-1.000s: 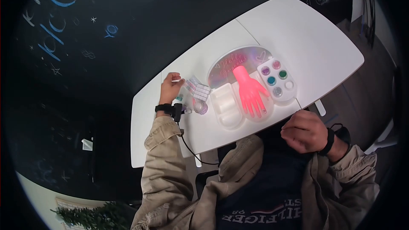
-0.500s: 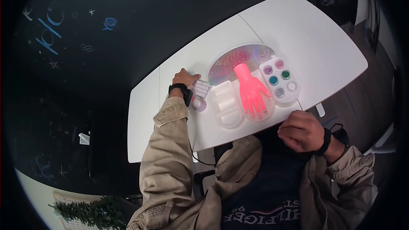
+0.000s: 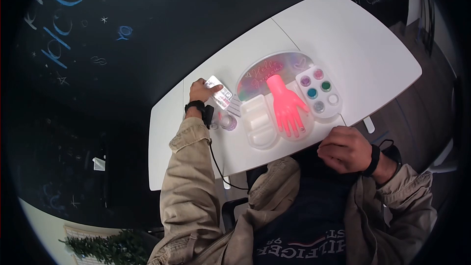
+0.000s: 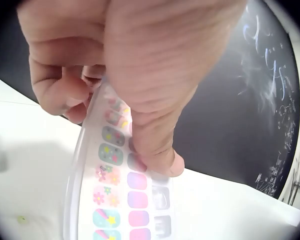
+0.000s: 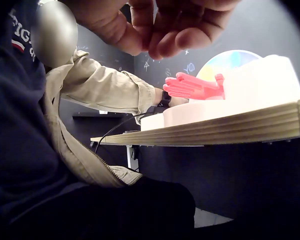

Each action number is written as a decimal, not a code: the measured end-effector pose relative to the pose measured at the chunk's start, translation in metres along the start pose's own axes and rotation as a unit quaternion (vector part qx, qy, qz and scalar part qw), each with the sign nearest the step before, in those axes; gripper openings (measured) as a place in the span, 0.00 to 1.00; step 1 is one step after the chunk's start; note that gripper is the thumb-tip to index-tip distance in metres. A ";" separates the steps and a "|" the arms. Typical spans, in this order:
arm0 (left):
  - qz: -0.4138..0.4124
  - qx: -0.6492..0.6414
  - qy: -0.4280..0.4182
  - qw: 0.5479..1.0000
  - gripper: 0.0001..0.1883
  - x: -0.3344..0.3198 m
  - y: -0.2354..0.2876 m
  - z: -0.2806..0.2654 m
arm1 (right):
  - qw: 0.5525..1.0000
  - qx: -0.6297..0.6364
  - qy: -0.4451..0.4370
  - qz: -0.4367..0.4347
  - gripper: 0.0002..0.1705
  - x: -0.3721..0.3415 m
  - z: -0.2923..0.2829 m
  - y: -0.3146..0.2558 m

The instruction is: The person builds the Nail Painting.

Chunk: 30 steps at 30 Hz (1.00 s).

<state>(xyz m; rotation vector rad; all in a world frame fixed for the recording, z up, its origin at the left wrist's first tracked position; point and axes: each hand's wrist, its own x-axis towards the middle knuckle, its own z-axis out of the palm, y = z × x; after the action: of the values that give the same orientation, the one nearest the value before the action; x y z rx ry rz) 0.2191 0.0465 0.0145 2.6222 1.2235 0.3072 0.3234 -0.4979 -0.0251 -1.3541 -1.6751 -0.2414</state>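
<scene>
My left hand [image 3: 200, 90] grips a flat pack of nail stickers [image 3: 222, 99] near the table's far left side. In the left wrist view the thumb lies across the face of the nail-sticker pack [image 4: 110, 175], with the other fingers behind it. Rows of flowers, stars and pink-to-purple nail shapes show under clear plastic. My right hand [image 3: 346, 149] hangs loosely curled beside the near table edge and holds nothing. Between the hands, a bright pink model hand [image 3: 288, 103] rests palm down on a white case, its fingers toward me.
A half-round mirror [image 3: 252, 76] with lettering stands behind the model hand. To its right is a white tray with several glitter pots [image 3: 312, 93]; to its left, a white compartment tray [image 3: 258, 123]. A small jar [image 3: 227, 121] stands near the left wrist. The table [image 3: 363, 54] extends right.
My left hand reached toward the things at the left, took hold of the nail-sticker pack and lifted it, tilting its face toward me. The right hand has stayed nearly still.
</scene>
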 end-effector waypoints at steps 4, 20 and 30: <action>0.057 -0.008 0.016 0.998 0.34 -0.005 0.005 -0.022 | 1.000 -0.004 -0.010 -0.003 0.11 0.000 0.000 0.000; 0.435 -0.155 0.093 0.882 0.21 -0.141 0.093 -0.090 | 1.000 -0.002 -0.014 -0.009 0.11 0.000 0.004 0.000; 0.402 -0.110 0.068 0.906 0.25 -0.149 0.088 -0.035 | 1.000 0.003 -0.014 -0.010 0.11 -0.002 0.004 0.000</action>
<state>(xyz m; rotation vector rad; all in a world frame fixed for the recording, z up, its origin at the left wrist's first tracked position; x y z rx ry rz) 0.1787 -0.1193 0.0602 2.7833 0.0426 0.7203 0.3212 -0.4963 -0.0284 -1.3429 -1.7118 -0.2308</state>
